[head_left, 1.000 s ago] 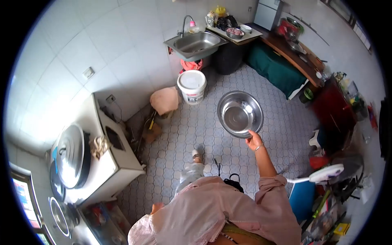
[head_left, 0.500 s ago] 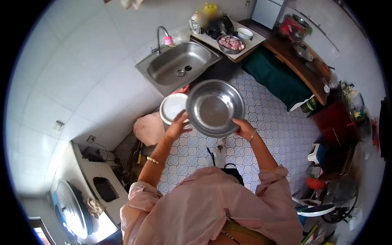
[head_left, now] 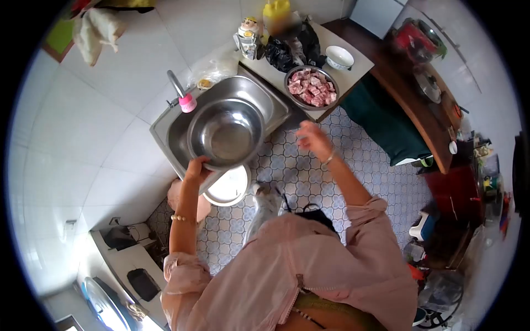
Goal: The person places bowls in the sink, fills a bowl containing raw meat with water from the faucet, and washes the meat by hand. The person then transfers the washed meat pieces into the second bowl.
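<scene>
A wide stainless steel basin [head_left: 229, 138] is over the metal sink [head_left: 259, 91], its near side overlapping the sink's front edge. My left hand [head_left: 197, 170] is closed on the near-left rim of the basin. My right hand [head_left: 314, 140] hangs in the air to the right of the basin, holding nothing, fingers loosely bent and apart. Just beyond it on the counter stands a steel bowl [head_left: 288, 91] of raw meat chunks [head_left: 313, 87]. A tap with a pink nozzle [head_left: 188, 103] reaches over the sink's back-left part.
A white bowl [head_left: 339, 57], black plastic bags [head_left: 284, 55] and a cartoon-shaped container [head_left: 249, 37] stand on the corner counter [head_left: 353, 47]. Below the sink's front is a white round lid [head_left: 228, 187]. A wooden counter [head_left: 411, 118] with a green cloth [head_left: 381, 118] runs along the right.
The basin has moved left and forward, from above the floor to over the sink. My right hand has let go of its rim and moved towards the meat bowl; my left hand now grips the rim.
</scene>
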A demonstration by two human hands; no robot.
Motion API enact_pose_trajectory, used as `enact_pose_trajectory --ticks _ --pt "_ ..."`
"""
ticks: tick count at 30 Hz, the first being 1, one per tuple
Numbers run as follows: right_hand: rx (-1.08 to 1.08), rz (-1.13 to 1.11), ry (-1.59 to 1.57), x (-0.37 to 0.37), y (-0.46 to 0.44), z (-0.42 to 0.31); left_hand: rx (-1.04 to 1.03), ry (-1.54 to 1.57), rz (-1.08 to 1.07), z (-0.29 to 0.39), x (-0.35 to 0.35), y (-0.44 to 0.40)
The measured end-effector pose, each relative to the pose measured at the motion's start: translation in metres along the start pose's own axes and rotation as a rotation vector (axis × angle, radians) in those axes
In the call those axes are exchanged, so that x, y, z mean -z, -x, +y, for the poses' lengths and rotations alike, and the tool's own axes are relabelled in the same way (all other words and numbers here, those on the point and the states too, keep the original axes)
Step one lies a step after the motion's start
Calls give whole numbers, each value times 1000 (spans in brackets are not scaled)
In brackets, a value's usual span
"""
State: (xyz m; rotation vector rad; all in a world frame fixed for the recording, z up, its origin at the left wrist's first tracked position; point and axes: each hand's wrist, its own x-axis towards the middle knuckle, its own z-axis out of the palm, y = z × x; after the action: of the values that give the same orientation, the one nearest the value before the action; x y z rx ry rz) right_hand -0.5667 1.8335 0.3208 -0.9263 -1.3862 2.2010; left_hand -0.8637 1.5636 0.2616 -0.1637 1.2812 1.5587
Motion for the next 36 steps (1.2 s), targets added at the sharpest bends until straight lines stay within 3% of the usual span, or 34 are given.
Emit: enact_pose_trajectory --ticks 3,5,8,10,12,14,19,24,26,27,29,31,32,33,35,36 --pt "209 267 38 79 -41 -36 7 26 27 15 24 -80" --pt "297 398 223 128 -74 -60 62 35 154 16 33 -113" --pt "171 485 413 170 -121 -87 114 116 227 1 65 -177" --pt "-71 465 554 189 -155 -86 134 149 274 -5 63 -180" --pt "-147 360 574 200 -183 -83 136 190 313 -2 59 -187" --pt "-397 -34 336 208 -203 -93 149 139 441 -10 54 -193" --pt "-524 -294 274 203 -235 -86 90 123 471 -30 81 -195" --pt "-635 -426 212 204 -246 -99 72 176 543 -43 58 -189" --pt "-614 -414 242 204 -249 -97 -26 -94 709 -53 62 -189" --pt "-623 -380 297 200 -247 -102 -24 -86 719 -55 58 -185" --pt "-625 -379 292 194 -246 -108 -743 -1046 1236 -61 43 -177" --pt "-628 -356 282 194 -242 -108 -677 -894 919 -28 -47 -150" --pt "-579 -384 440 194 -245 -109 -565 -854 703 -16 -94 -133" --pt "-531 -404 601 196 -247 -111 -525 -781 484 -28 -118 -140" --pt "-496 -354 625 208 -250 -102 -472 -605 72 -43 -182 -146" --pt "-477 -334 606 214 -250 -98 -254 -437 -74 -52 -208 -154"
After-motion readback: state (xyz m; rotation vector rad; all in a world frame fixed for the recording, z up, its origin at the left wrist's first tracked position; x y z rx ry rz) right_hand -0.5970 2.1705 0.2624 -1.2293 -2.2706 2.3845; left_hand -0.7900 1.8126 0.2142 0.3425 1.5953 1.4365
